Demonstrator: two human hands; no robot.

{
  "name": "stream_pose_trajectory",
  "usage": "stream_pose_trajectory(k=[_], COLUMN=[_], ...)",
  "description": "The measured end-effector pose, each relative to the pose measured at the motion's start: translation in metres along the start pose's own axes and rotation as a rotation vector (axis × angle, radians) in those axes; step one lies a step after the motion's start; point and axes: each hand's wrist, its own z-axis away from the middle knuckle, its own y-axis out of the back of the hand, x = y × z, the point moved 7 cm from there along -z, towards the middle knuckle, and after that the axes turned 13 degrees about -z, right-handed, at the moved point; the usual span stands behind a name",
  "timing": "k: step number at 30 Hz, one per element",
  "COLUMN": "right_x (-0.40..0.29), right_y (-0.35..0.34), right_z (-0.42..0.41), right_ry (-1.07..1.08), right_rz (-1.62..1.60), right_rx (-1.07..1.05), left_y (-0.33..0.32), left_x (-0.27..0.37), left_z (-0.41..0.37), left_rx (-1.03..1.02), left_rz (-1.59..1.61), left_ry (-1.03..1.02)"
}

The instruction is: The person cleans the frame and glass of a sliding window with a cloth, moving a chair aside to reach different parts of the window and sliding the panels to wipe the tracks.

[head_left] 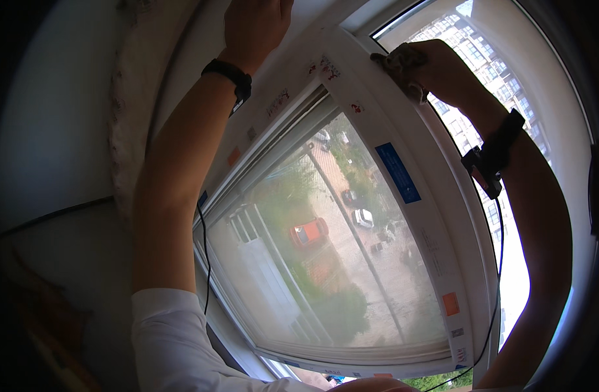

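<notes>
My right hand (pixel 441 68) grips a bunched dark patterned cloth (pixel 401 66). That cloth rests against the white window frame (pixel 392 112), by the upper corner of the glass pane on the right. Up at the top edge of the picture is my left hand (pixel 257 29), its back towards me, beside the frame's upper left part. The fingers of that hand are cut off or hidden, so its hold is unclear. Between my arms lies a mesh-covered window panel (pixel 328 274), with printed film and stickers on its border.
A blue label (pixel 398 172) with writing and an orange sticker (pixel 450 304) are on the frame. A thin black cable (pixel 498 274) hangs from the device (pixel 483 171) on my right wrist. At left hangs a curtain (pixel 128 117). Far below outside stands a red car (pixel 309 232).
</notes>
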Motion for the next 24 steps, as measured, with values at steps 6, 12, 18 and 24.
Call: stream_pose_trajectory(k=[6,12,18,24], right_x=[0.001,-0.011,-0.018,-0.055], right_y=[-0.009,-0.005,-0.011,-0.017], right_z=[-0.047,-0.101,-0.094,-0.099], right_ry=[0.067,-0.026,-0.035,0.2], right_rz=[0.024,0.157,-0.249,-0.264], right_rx=[0.08,0.118,0.02,-0.119], left_y=[-0.006,-0.007,-0.004,-0.01], left_x=[0.001,0.005,-0.01,0.004], left_z=[0.007,0.011,0.008,0.014], left_rx=[-0.021,0.022,0.026,-0.022], left_rz=[0.001,0.016,0.018,0.01], left_ry=[0.03,0.044,0.049,0.077])
